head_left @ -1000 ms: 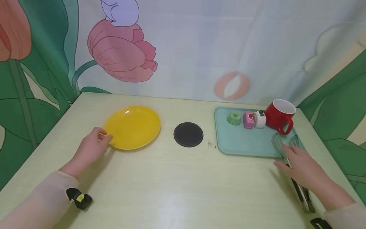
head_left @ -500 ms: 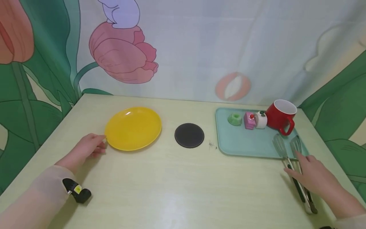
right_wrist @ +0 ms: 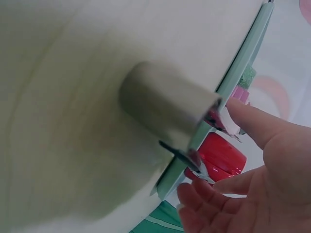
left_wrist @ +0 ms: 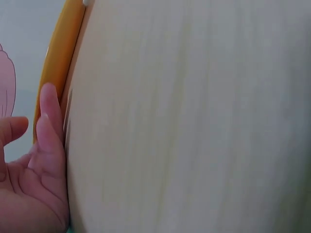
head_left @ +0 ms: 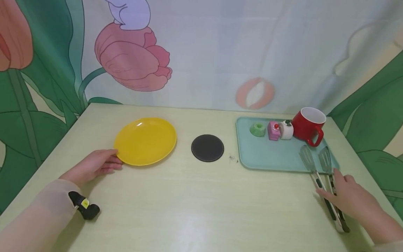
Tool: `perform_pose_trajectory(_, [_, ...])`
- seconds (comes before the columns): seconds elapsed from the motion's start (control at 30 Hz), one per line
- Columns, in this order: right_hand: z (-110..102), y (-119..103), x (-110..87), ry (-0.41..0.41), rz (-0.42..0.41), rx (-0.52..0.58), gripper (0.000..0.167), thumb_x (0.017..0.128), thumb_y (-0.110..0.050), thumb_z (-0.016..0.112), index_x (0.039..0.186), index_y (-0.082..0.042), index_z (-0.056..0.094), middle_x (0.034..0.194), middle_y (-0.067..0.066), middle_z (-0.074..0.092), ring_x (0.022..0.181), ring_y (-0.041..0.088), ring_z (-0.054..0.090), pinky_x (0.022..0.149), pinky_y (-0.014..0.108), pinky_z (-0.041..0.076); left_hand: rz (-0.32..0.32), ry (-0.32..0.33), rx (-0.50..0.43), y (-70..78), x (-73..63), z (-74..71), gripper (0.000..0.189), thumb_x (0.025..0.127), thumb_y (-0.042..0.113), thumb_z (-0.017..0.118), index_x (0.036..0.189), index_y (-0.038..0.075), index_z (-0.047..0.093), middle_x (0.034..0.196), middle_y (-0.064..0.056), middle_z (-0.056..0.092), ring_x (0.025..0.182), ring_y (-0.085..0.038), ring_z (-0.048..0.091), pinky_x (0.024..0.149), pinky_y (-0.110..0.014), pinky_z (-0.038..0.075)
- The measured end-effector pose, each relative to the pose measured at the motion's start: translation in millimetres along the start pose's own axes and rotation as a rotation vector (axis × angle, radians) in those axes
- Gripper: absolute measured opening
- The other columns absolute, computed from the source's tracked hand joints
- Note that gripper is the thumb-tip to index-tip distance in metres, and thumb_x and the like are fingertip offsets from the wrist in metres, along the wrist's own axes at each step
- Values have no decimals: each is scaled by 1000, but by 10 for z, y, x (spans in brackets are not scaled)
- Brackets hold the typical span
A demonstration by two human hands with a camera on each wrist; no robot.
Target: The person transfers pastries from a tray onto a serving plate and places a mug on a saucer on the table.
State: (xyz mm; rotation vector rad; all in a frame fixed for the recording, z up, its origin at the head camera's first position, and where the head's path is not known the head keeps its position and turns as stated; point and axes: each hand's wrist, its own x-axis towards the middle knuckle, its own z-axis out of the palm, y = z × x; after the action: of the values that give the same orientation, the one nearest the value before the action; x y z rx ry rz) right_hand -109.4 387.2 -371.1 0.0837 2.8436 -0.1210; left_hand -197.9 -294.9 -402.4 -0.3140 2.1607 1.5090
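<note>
My left hand (head_left: 94, 164) is at the near left edge of the yellow plate (head_left: 146, 141), its fingertips against the rim. In the left wrist view the fingers of the left hand (left_wrist: 36, 179) extend along the underside of the plate's edge (left_wrist: 65, 48), the thumb held apart. The metal tongs (head_left: 331, 210) with black grips lie with their slotted heads over the tray. My right hand (head_left: 354, 197) hovers around their right side, thumb and fingers spread. From the right wrist, the tongs' blurred rear end (right_wrist: 165, 104) shows ahead of the open right hand (right_wrist: 272, 179).
A light teal tray (head_left: 261, 157) holds a green ring-shaped sweet (head_left: 257, 130), a pink cake piece (head_left: 274, 132), a white cake roll (head_left: 286, 130) and a red mug (head_left: 304, 126). Between plate and tray lies a black round coaster (head_left: 207, 148). A printed curtain hangs behind the table.
My left hand has shifted down along the plate's rim and its fingers have straightened under the edge. My right hand has drawn back and right along the tongs. Plate and tray stay put.
</note>
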Motion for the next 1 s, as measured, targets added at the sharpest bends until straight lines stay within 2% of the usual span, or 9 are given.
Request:
perform_pose_trajectory(0.27, [82, 50, 38, -146, -9, 60, 120, 83, -70, 45, 129, 27, -10, 118, 53, 29, 104, 62, 40, 75, 61, 44, 47, -104, -36, -87, 16, -111, 53, 100, 36, 39, 133, -6, 35, 101, -5, 67, 92, -15, 65, 80, -23, 52])
perform_pose_trajectory(0.37, [129, 92, 76, -199, 8, 89, 122, 83, -71, 43, 128, 25, -19, 119, 52, 30, 102, 61, 43, 74, 59, 45, 53, -123, -48, -92, 16, -126, 52, 100, 35, 39, 132, -6, 36, 102, -5, 67, 92, -14, 65, 80, -23, 52])
perform_pose_trajectory(0.5, [158, 114, 98, -229, 23, 119, 121, 84, -70, 41, 126, 22, -26, 117, 52, 33, 97, 59, 48, 70, 55, 46, 58, -132, -54, -97, 26, -136, 52, 100, 34, 40, 132, -6, 35, 102, -4, 67, 92, -14, 65, 80, -23, 52])
perform_pose_trajectory(0.87, [98, 55, 55, -210, -20, 145, 112, 91, -61, 39, 125, 26, -22, 118, 53, 30, 96, 58, 50, 71, 54, 47, 36, -150, -73, -77, 30, -160, 52, 100, 32, 41, 135, -6, 31, 101, -4, 67, 92, -15, 66, 82, -24, 51])
perform_pose_trajectory(0.97, [105, 72, 44, -179, -18, 157, 109, 91, -60, 39, 127, 28, -14, 118, 53, 30, 99, 59, 47, 73, 55, 46, 29, -154, -73, -66, 28, -146, 53, 100, 32, 41, 135, -6, 32, 100, -4, 67, 92, -15, 66, 81, -25, 51])
perform_pose_trajectory(1.0, [108, 80, 38, -169, -14, 166, 107, 91, -60, 40, 129, 28, -9, 114, 51, 36, 96, 57, 49, 71, 54, 47, 28, -156, -73, -63, 27, -139, 53, 100, 33, 42, 135, -6, 32, 101, -4, 67, 91, -16, 66, 81, -25, 51])
